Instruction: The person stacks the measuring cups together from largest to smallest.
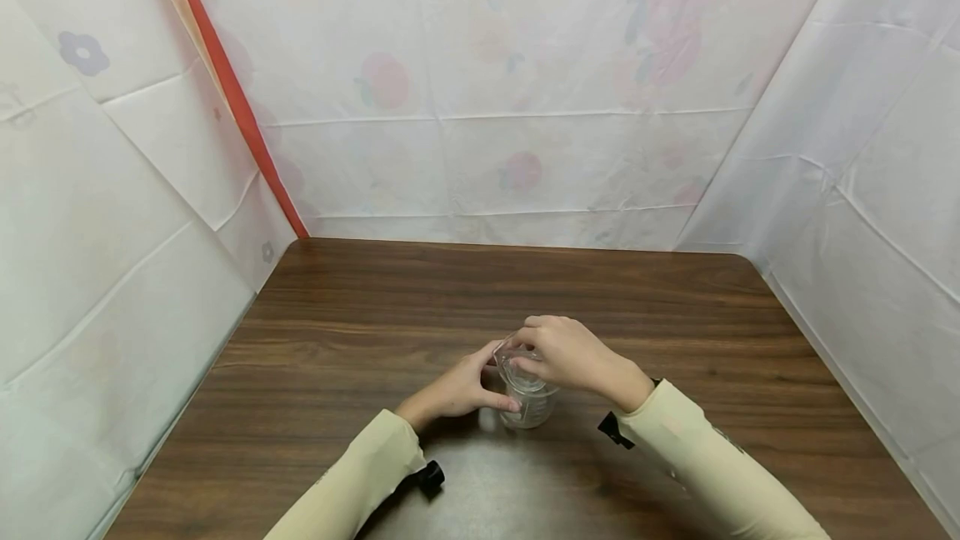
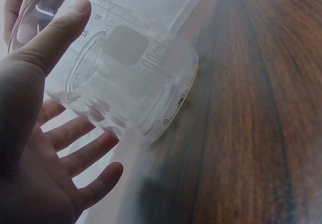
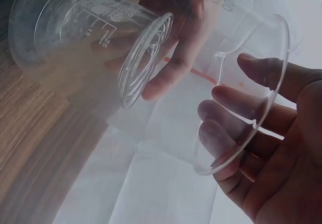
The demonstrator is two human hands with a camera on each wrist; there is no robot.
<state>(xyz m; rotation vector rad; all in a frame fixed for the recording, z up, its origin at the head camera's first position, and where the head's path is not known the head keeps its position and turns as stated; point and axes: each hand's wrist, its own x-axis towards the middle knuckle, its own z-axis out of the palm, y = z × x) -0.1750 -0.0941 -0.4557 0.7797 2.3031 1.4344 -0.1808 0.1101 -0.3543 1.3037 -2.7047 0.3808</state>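
A large clear glass beaker (image 1: 533,412) with white markings is on or just above the table near its middle; I cannot tell if its base fully touches. Inside it sits a smaller glass beaker (image 3: 108,20), its rim facing the large beaker's mouth. My left hand (image 1: 460,386) holds the large beaker, thumb (image 2: 60,35) along the near wall and fingers spread around the far side. From above, my right hand (image 1: 566,352) reaches into the mouth. Its bent fingertips (image 3: 216,138) are inside the large rim, apart from the smaller beaker, with nothing visibly pinched.
The brown wood-grain table (image 1: 337,307) stretches around the hands. White printed sheets (image 1: 465,90) hang behind it and at both sides, with a red strip (image 1: 240,107) at the back left corner. A black strap end (image 1: 431,477) hangs from the left sleeve.
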